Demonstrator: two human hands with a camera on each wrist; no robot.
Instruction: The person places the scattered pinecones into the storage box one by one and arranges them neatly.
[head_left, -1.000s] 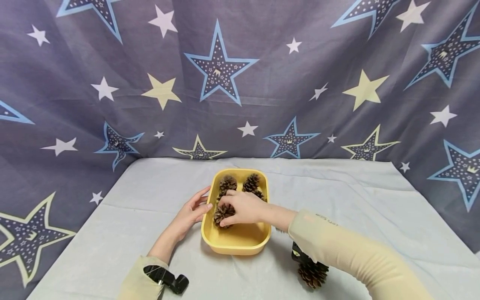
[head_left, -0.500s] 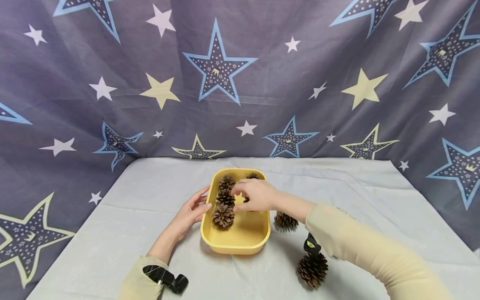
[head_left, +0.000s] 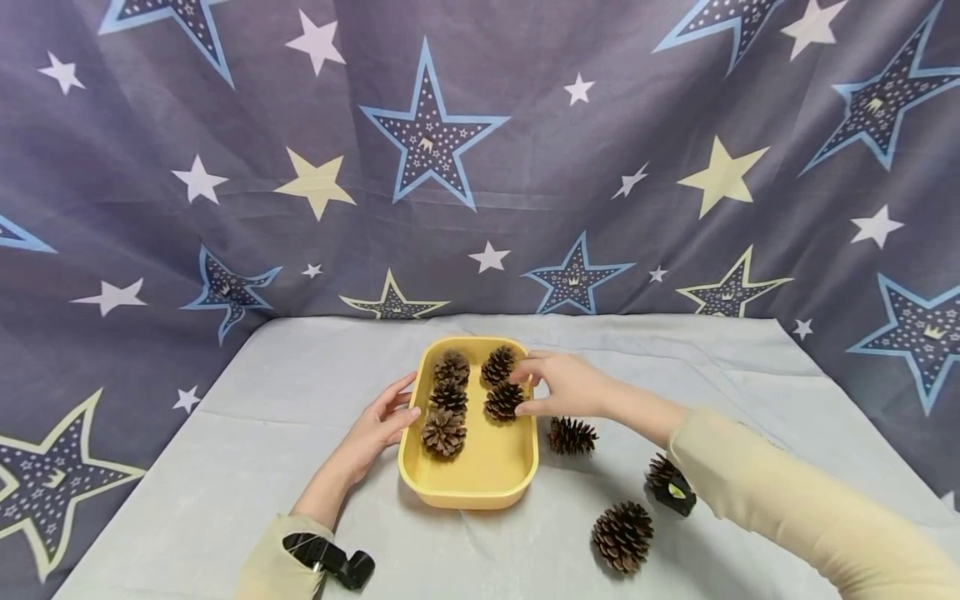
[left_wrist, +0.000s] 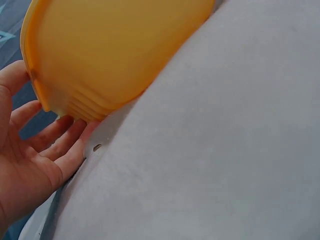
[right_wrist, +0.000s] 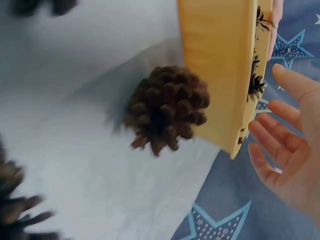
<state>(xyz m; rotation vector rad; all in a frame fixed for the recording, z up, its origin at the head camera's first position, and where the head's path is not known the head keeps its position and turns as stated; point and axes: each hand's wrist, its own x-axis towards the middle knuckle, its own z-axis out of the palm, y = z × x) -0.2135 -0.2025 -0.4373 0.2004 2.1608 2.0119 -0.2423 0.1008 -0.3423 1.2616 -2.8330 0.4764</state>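
Note:
In the head view, a yellow plastic box stands on the cloth. Inside it, three pine cones line the left side and two pine cones sit at the right. My left hand holds the box's left wall, thumb at the rim and fingers on the outer side. My right hand is over the right rim, fingers apart and slightly bent, nothing between them, fingertips close by the nearer right-hand cone. Below the right forearm, a pine cone lies beside the box in the right wrist view.
Right of the box, three loose pine cones lie on the pale cloth: one pine cone by the wall, another pine cone nearer the front, a third partly behind the black wrist camera. A star-patterned curtain hangs behind.
My right hand has let go of the front cone in the left row and moved right, out to the box's right rim. My left hand stays at the left wall.

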